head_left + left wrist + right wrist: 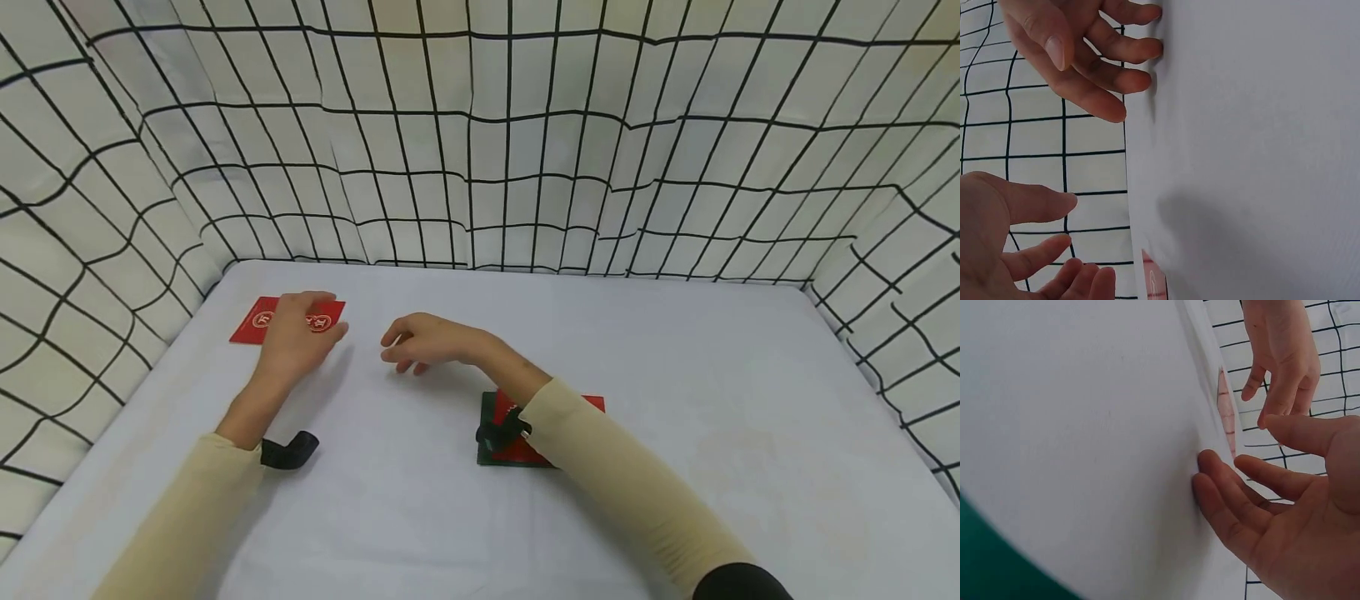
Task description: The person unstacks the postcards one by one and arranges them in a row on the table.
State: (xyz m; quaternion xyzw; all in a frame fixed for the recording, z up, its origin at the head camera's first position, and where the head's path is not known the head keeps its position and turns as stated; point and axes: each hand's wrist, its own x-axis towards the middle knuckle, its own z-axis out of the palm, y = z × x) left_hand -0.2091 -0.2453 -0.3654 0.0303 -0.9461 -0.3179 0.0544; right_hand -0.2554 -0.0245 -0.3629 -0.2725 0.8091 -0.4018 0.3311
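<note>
A person in cream sleeves reaches both bare hands over a white surface [735, 367]. The left hand [296, 337] is stretched towards the far left corner, palm down above a flat red card [246, 329] with pale round emblems; its grip is loose, thumb well apart from gently bent fingers. The card lies flat on the surface, partly hidden from me by that hand.

The right hand [431, 340] bends at the wrist and points left, towards the other hand, its forearm slanting in from the lower right. Its grip is apart too — thumb away from the curved fingers, fingertips close to the surface, though I cannot tell whether they touch. The two hands are apart, with white surface between them.

Under the right cuff, a red piece [517, 452] rests on a dark green one [487, 402], both partly covered by the sleeve [630, 475] and a black strap [501, 433].

A black wire net [508, 125] rises along the left, far and right edges — the card sits near the left one. To the right of the arms, the surface stretches wide to the net.
</note>
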